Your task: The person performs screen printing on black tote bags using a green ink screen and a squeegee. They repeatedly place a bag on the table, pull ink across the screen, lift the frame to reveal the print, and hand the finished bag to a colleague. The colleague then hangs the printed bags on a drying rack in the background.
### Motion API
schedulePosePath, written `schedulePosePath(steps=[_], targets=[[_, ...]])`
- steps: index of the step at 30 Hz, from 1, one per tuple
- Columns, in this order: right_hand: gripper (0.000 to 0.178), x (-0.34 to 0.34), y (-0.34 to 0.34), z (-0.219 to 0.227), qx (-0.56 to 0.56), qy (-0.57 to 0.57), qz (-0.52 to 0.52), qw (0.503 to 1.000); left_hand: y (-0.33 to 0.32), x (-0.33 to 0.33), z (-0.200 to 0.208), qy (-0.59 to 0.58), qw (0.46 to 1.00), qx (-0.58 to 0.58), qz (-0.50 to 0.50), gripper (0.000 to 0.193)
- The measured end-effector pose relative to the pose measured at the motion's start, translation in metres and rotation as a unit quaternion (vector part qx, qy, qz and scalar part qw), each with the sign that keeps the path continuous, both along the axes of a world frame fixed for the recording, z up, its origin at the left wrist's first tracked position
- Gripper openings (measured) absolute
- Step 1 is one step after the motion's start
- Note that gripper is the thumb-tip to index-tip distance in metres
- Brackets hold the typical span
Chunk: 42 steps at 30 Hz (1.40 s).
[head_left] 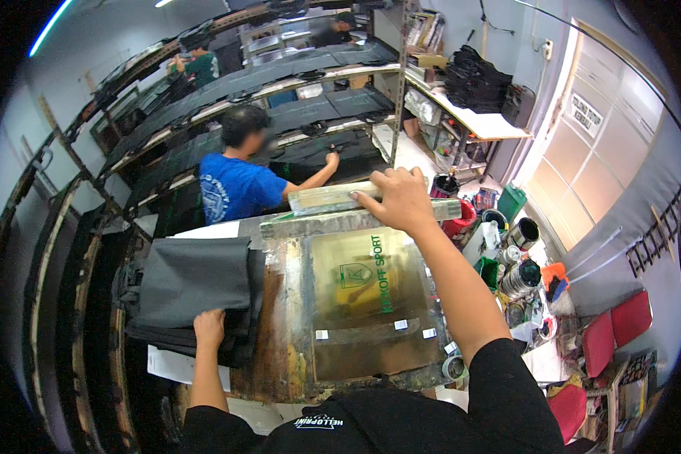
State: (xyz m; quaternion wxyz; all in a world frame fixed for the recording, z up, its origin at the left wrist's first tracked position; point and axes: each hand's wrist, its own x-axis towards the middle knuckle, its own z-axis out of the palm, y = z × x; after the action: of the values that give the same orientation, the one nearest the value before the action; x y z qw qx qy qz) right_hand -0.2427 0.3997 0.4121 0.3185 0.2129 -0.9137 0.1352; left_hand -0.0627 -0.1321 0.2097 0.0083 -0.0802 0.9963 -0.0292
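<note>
My left hand (209,328) is closed at the near edge of a dark grey fabric piece (193,276), which tops a stack of dark cloth on the left of the table. My right hand (402,198) reaches to the table's far side, its fingers bent over a pale wooden bar (329,198). Just below that bar lies a longer, ink-stained bar (356,222). Between my arms is a yellowish, shiny rectangular panel (348,303) bearing green lettering and a shield emblem. Small white tabs (400,325) stick to its lower part.
A co-worker in a blue shirt (238,181) handles dark cloth at the racks (280,113) beyond the table. Ink tins (520,278) and tubs crowd the right side. Red chairs (617,333) stand farther right. Dark cloth (477,79) is piled on a back table.
</note>
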Motion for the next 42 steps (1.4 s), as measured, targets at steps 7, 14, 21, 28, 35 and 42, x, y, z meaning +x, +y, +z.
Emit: schedulePosePath(steps=[7,14,21,28,35,42], targets=[[0.055,-0.019,-0.001,0.007,0.02,-0.025,-0.006,0.999,0.051,-0.02,0.053,0.136,0.939,-0.008,-0.317,0.027],[0.056,-0.024,-0.001,0.011,0.029,0.003,-0.015,0.999,0.203,-0.032,-0.035,0.093,0.897,0.095,-0.422,0.036],[0.055,-0.023,-0.006,0.016,0.027,-0.02,-0.011,0.999,0.346,-0.077,-0.13,0.084,0.887,0.225,-0.395,0.036],[0.054,-0.024,-0.009,0.016,0.014,-0.007,0.003,1.0,0.431,-0.077,-0.142,-0.018,0.893,0.216,-0.394,0.05],[0.059,-0.031,-0.004,0.012,0.018,-0.017,0.002,1.0,0.387,-0.023,-0.178,0.046,0.891,0.182,-0.413,0.104],[0.07,-0.043,-0.001,0.01,0.014,0.007,0.001,1.0,0.353,-0.01,-0.165,-0.067,0.92,0.167,-0.348,0.122]])
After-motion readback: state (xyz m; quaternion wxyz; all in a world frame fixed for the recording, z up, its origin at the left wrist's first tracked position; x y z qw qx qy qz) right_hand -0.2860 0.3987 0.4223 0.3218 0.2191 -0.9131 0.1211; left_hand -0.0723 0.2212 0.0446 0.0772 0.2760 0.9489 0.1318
